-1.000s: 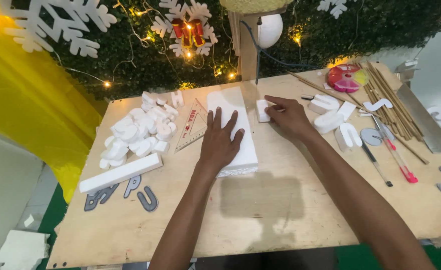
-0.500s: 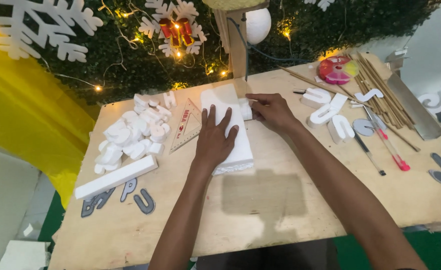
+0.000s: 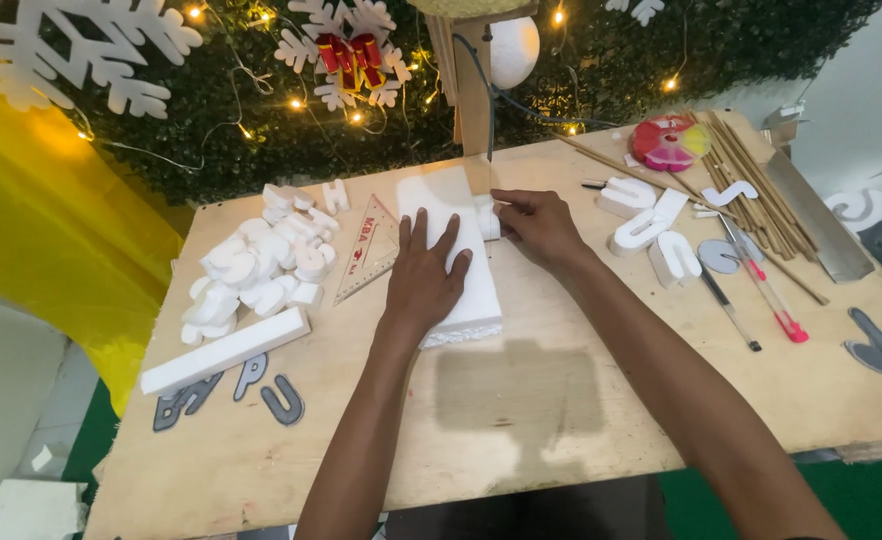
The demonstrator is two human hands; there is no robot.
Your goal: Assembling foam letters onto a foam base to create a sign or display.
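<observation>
At the middle of the wooden table (image 3: pixel 561 420), your left hand (image 3: pixel 423 282) lies flat, fingers spread, on the white foam slab (image 3: pixel 451 250); your right hand (image 3: pixel 536 225) curls its fingers around a small foam piece (image 3: pixel 488 217) touching the slab's right edge.

— What carries it all?
— A plywood bench (image 3: pixel 521 410). A white foam block (image 3: pixel 453 250) lies near its middle, a clear set square (image 3: pixel 369 250) just beside it.
— And the left?
— A pile of foam letters (image 3: pixel 256 265), a foam bar (image 3: pixel 225 350), grey letters (image 3: pixel 231 385).
— Right?
— More white letters (image 3: pixel 651 225), wooden sticks (image 3: pixel 751 185), pens (image 3: pixel 766 295).
</observation>
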